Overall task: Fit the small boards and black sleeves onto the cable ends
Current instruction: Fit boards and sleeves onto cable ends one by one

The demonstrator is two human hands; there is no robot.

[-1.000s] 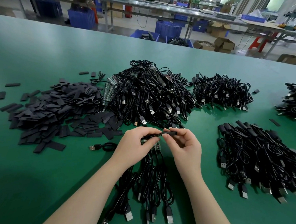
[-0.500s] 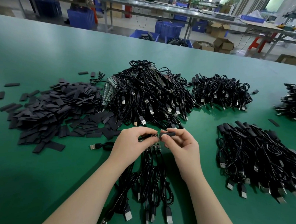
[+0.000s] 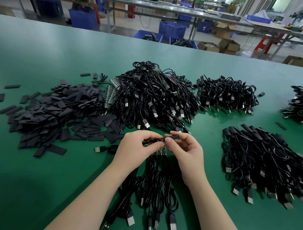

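Five heaps of black cables (image 3: pixel 153 97), one heap of black sleeves (image 3: pixel 57 115), two hands (image 3: pixel 135 149).

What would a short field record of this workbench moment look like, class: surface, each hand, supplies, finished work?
surface: green matted table
right hand: pinches a short black tube sleeve
left hand: holds a small board's cable end
supplies: heap of flat black sleeves; central tangle of black USB cables
finished work: sleeved cable pile, right

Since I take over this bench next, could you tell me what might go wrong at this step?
The right hand pinches a black sleeve by one end, so it could slip. The left hand hides the small board, so misalignment may go unseen. The cables below could tangle.
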